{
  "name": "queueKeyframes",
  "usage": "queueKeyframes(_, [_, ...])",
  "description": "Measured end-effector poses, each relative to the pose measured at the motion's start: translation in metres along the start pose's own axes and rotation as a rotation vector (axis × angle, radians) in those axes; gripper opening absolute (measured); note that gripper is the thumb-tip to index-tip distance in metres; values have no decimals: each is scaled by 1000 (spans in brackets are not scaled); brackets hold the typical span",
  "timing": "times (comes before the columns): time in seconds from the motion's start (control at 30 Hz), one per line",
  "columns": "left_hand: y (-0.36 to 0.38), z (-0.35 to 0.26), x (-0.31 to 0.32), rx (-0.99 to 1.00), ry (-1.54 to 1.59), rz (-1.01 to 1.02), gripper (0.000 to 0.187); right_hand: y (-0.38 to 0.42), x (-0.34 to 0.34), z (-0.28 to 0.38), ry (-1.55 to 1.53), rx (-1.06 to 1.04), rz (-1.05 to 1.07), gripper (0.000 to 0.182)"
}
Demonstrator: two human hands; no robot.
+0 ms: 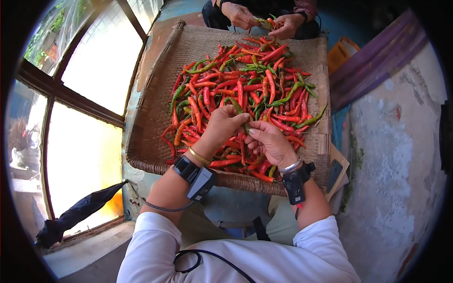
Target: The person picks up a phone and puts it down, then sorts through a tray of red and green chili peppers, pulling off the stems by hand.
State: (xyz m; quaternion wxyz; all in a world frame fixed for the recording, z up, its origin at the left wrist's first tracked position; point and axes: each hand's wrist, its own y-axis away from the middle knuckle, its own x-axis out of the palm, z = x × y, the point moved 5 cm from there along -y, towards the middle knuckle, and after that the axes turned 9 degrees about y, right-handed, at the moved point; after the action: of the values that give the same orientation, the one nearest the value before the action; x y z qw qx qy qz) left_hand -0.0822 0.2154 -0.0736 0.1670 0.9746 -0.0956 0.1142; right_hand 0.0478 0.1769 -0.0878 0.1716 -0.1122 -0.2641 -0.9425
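Note:
A woven tray (151, 127) holds a heap of red, orange and green chili peppers (245, 85). My left hand (222, 127) and my right hand (269, 141) meet over the near side of the heap. Together they pinch one green chili (240, 112), the left at its upper part, the right at its lower end. Both wrists carry black strapped devices and bangles.
Another person's hands (264, 21) hold chilies at the tray's far edge. A large window (89, 94) is on the left, with a folded dark umbrella (80, 212) leaning below it. A rough wall (396, 155) rises on the right. A phone (336, 172) lies by the tray's right corner.

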Motion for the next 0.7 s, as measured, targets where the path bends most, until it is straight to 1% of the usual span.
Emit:
queueKeyframes(0.17, [0, 2, 3, -37, 12, -6, 15, 1, -5, 1, -17, -31, -84, 20])
queueKeyframes(0.23, [0, 4, 2, -48, 95, -32, 13, 1, -9, 3, -38, -52, -115, 19])
queueKeyframes(0.27, [0, 4, 2, -43, 95, -27, 13, 1, -10, 3, -43, -48, -110, 16])
queueKeyframes(0.3, [1, 3, 1, -11, 161, -40, 12, 1, -11, 3, -48, -45, -104, 14])
queueKeyframes(0.33, [1, 0, 0, 24, 227, -51, 10, 1, -13, 4, -43, -57, -108, 14])
queueKeyframes(0.4, [0, -2, -1, 35, 241, -49, 9, 3, -14, 5, -17, -31, -93, 13])
queueKeyframes(0.47, [-1, -2, -5, 34, 261, -71, 10, 4, -16, 8, -8, -38, -88, 15])
queueKeyframes(0.53, [-3, -4, -9, 44, 261, -68, 11, 4, -21, 9, 4, -38, -127, 18])
queueKeyframes(0.57, [-4, -4, -13, 54, 276, -103, 11, 4, -24, 11, 11, -30, -122, 22])
queueKeyframes(0.6, [-4, -6, -16, 64, 292, -139, 12, 3, -28, 13, 16, -40, -123, 22])
queueKeyframes(0.67, [-4, -9, -18, 69, 295, -162, 11, 3, -37, 21, -126, -156, -140, 25])
queueKeyframes(0.7, [-6, -8, -20, 64, 281, -161, 11, 5, -36, 32, -343, -311, -68, 43])
